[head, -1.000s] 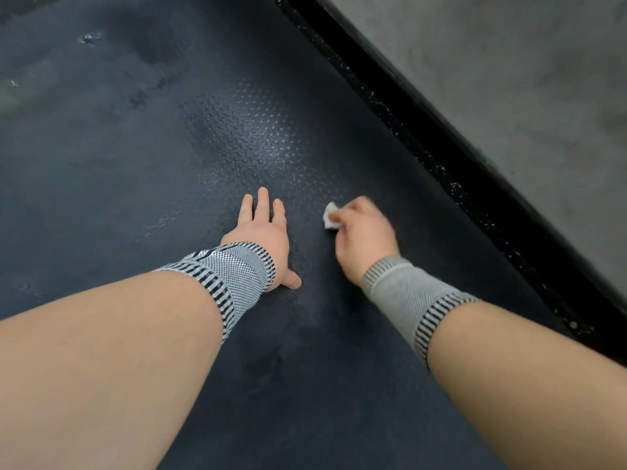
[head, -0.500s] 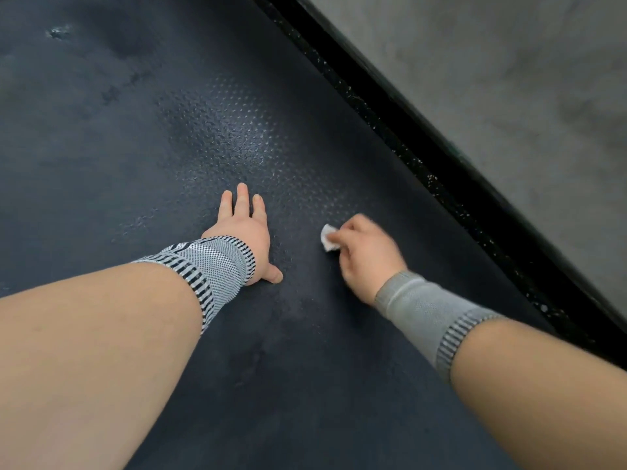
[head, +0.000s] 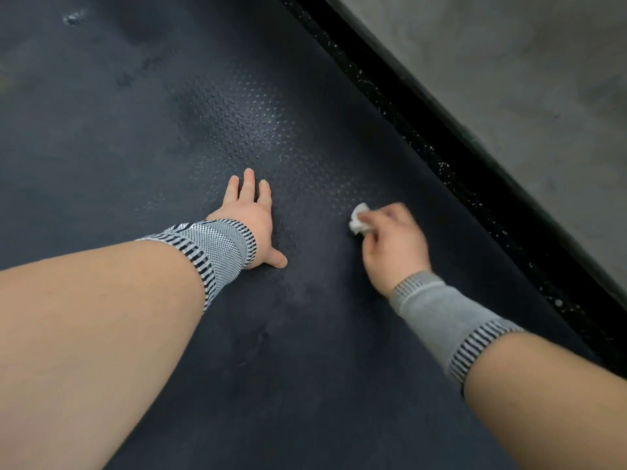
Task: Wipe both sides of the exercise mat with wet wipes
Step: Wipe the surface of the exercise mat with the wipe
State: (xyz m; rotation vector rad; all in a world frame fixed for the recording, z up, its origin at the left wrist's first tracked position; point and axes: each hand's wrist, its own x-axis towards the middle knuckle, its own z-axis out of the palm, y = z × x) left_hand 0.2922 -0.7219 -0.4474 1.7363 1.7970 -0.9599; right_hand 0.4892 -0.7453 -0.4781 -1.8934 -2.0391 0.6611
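The left hand (head: 249, 217) lies flat on the dark exercise mat (head: 169, 130), fingers straight, holding nothing. To its right, well apart, the right hand (head: 393, 242) has its fingers curled around a crumpled white wet wipe (head: 359, 223) and presses it on the mat. Both wrists wear grey striped wrist sleeves (head: 217, 252). Beyond the right hand runs a black speckled floor strip (head: 475, 171), then grey floor (head: 526, 62).

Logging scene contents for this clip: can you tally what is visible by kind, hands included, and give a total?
Bare hands: 2, left hand flat on the mat, right hand gripping the wipe
Grey knitted striped wrist sleeves: 2
Crumpled white wet wipe: 1
Dark textured exercise mat: 1
Total: 6
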